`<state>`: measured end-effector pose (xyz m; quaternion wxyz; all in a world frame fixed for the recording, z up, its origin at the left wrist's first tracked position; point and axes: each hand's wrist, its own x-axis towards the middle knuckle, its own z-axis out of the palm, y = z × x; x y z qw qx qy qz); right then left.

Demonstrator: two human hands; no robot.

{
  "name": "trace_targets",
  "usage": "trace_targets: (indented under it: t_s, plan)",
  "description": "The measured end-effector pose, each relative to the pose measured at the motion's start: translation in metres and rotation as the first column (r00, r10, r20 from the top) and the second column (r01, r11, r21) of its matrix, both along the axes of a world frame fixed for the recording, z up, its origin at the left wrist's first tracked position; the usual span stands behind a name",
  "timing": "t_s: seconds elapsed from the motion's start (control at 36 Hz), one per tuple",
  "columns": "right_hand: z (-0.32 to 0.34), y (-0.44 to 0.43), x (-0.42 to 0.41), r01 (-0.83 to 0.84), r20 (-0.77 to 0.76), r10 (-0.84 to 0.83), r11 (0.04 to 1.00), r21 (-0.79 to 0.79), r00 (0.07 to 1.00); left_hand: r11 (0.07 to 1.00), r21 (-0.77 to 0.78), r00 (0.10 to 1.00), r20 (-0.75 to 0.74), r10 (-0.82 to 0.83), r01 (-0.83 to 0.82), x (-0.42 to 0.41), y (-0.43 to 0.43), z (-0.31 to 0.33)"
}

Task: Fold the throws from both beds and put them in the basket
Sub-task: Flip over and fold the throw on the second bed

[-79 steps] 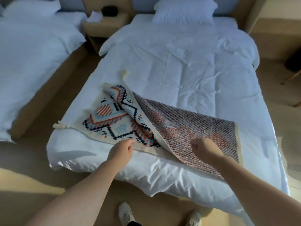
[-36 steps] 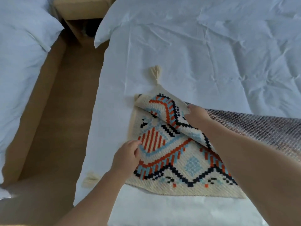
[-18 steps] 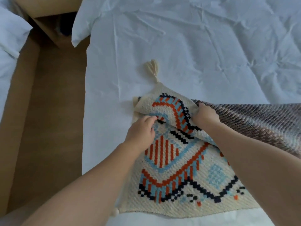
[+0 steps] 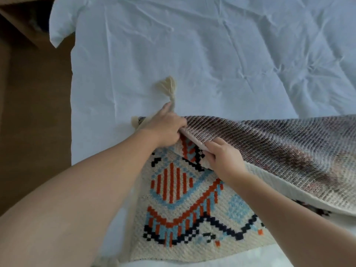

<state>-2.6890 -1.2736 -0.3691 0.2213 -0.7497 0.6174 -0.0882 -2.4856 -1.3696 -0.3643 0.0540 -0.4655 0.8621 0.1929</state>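
At frame centre, my left hand (image 4: 165, 126) and right hand (image 4: 224, 157) both pinch the throw (image 4: 183, 209), its flap turned back on the bed (image 4: 192, 45). Risk: corners misalign, tassel (image 4: 168, 86) trapped inside.

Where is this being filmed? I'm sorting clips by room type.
Most likely a bedroom: a bed with a wrinkled white duvet, a patterned woven throw with a tassel being folded on it, and wooden furniture beside the bed.
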Motion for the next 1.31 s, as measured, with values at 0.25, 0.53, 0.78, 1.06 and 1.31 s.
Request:
trace_targets:
  t_s: [0.25,0.53,0.78,1.06,1.31]
  plan:
    - [0.011,0.036,0.002,-0.117,-0.071,0.125,0.987,0.111,0.990,0.992,-0.072,0.993,-0.049,0.105,-0.108,0.051,0.061,0.016]
    - [0.029,0.081,-0.005,-0.151,-0.230,0.202,0.964,0.220,0.952,0.959,0.069,0.958,-0.066,0.280,-0.276,0.078,0.160,0.035]
    - [0.025,0.118,-0.044,-0.073,-0.365,0.186,0.950,0.302,0.912,0.888,0.028,0.882,-0.103,0.459,-0.459,0.092,0.256,0.035]
    - [0.037,0.162,-0.075,-0.356,-0.335,0.442,0.889,0.287,0.832,0.842,0.045,0.841,-0.057,0.539,-0.537,0.083,0.331,0.028]
    - [-0.003,0.215,-0.076,-0.422,-0.287,0.451,0.893,0.158,0.845,0.782,0.129,0.792,0.083,0.604,-0.610,0.082,0.370,-0.007]
